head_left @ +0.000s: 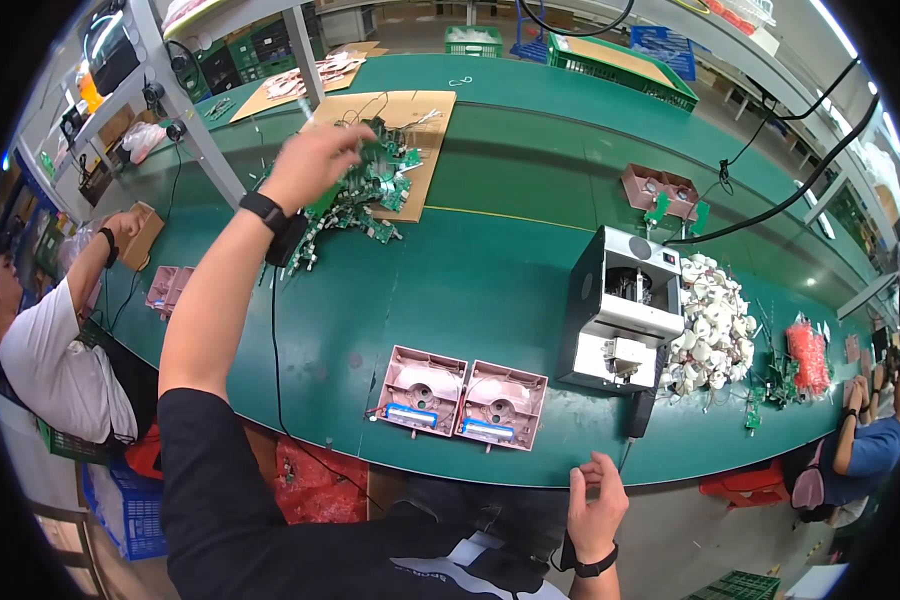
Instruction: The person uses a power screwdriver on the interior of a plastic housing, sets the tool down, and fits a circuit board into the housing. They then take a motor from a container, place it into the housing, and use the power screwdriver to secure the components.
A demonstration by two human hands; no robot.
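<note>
My left hand (310, 168) reaches far out over a heap of green circuit boards (355, 205) with wires. Its fingers are bent and apart, and I see nothing held in them. Below that wrist lies a black object (287, 240), partly hidden, beside a dark cable. My right hand (597, 508) hovers off the table's front edge, fingers loosely curled and apart, holding nothing. Between the hands, two pink plastic housings (422, 390) stand side by side, each with a blue cylindrical cell (488, 430) along its near side.
A black and silver machine (625, 310) stands on the green table (350, 330), with a heap of white parts (710, 330) to its right. Another pink housing (660, 190) lies behind it. A metal post (195, 130) rises at the left. Co-workers sit at both sides.
</note>
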